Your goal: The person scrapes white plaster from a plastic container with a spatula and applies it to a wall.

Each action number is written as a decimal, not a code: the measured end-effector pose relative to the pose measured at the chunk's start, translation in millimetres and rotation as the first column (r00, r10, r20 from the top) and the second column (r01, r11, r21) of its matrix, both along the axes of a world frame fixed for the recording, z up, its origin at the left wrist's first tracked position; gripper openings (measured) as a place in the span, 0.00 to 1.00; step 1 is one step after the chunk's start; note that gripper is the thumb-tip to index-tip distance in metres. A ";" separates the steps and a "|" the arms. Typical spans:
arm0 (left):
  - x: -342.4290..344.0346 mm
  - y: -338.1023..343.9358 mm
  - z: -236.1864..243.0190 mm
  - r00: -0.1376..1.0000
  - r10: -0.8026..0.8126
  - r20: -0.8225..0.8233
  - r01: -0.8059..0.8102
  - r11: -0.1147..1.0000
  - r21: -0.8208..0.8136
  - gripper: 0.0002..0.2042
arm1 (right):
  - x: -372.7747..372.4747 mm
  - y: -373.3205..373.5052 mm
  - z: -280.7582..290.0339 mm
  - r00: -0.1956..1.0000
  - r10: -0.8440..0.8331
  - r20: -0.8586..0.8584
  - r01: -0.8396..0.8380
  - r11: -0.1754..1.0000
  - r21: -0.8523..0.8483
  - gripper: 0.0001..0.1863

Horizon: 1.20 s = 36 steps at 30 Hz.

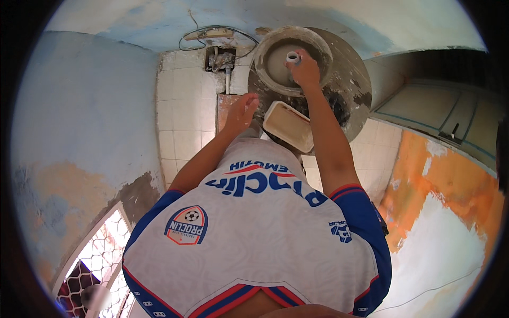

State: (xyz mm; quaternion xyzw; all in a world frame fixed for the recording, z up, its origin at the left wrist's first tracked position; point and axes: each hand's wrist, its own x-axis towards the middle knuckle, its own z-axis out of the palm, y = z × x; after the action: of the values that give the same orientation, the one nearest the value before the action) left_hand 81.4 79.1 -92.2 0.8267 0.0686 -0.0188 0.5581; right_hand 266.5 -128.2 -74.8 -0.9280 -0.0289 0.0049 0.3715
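My right hand (306, 71) is closed around a small whitish tube-like piece with a round open mouth (292, 56); whether it is a pipe fitting or a little bottle I cannot make out. It is held over a wide round basin (260, 69) with greyish, cloudy contents. My left hand (244, 112) hangs in the air near the round table's left edge, fingers loosely stretched, with nothing visible in it. Between my forearms, close to my body, sits a pale rectangular tub (289, 127) with a light beige inside.
Basin and tub stand on a dirty grey round tabletop (352, 69). A dark lump (338, 106) lies right of the tub. Beyond my left hand, a wall opening holds pipework (220, 59), with a loose black cable (238, 31) above. A grey-beige panelled surface (440, 108) is at the right.
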 end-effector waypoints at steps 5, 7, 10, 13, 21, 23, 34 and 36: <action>-1.0 20.1 1.4 0.999 0.009 -0.043 -0.010 1.000 -0.020 0.16 | 34.7 -0.8 -90.8 0.902 -0.171 -0.397 0.241 0.961 0.133 0.42; -2.4 27.0 4.5 0.995 0.015 -0.099 -0.019 0.999 -0.045 0.15 | 42.6 -0.1 -108.4 0.857 -0.234 -0.460 0.299 0.952 0.073 0.45; -6.2 36.0 -2.8 0.989 0.029 -0.145 -0.036 0.998 -0.044 0.15 | 46.7 6.8 -112.5 0.769 -0.334 -0.544 0.372 0.927 -0.044 0.49; -2.3 41.3 -11.0 0.993 0.043 -0.114 -0.047 0.998 -0.033 0.15 | 56.2 7.8 -117.0 0.737 -0.333 -0.588 0.314 0.939 -0.139 0.48; 7.0 39.9 -17.7 0.986 -0.007 -0.164 -0.006 0.997 -0.077 0.17 | 53.1 -5.4 -112.6 0.842 -0.188 -0.505 0.030 0.952 -0.305 0.42; -6.5 31.7 -36.5 0.986 0.035 -0.166 -0.044 0.998 -0.046 0.17 | 36.5 -2.7 -44.0 0.880 -0.072 -0.469 -0.121 0.922 -0.368 0.31; -32.3 -24.7 -48.0 0.937 0.087 -0.339 -0.184 0.947 -0.265 0.19 | -7.0 -50.5 -24.0 0.922 0.329 -0.205 -0.378 0.879 -0.291 0.12; -37.5 -36.0 -44.0 0.919 0.130 -0.371 -0.271 0.893 -0.358 0.19 | -14.9 -53.4 -16.0 0.899 0.373 -0.231 -0.431 0.850 -0.304 0.15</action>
State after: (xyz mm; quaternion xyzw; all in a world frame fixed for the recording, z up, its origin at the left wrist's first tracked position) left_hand 43.9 43.0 -136.2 0.6665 0.2442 -0.1152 0.6949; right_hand 251.6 -181.6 -90.8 -0.9483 -0.1910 0.1639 0.1935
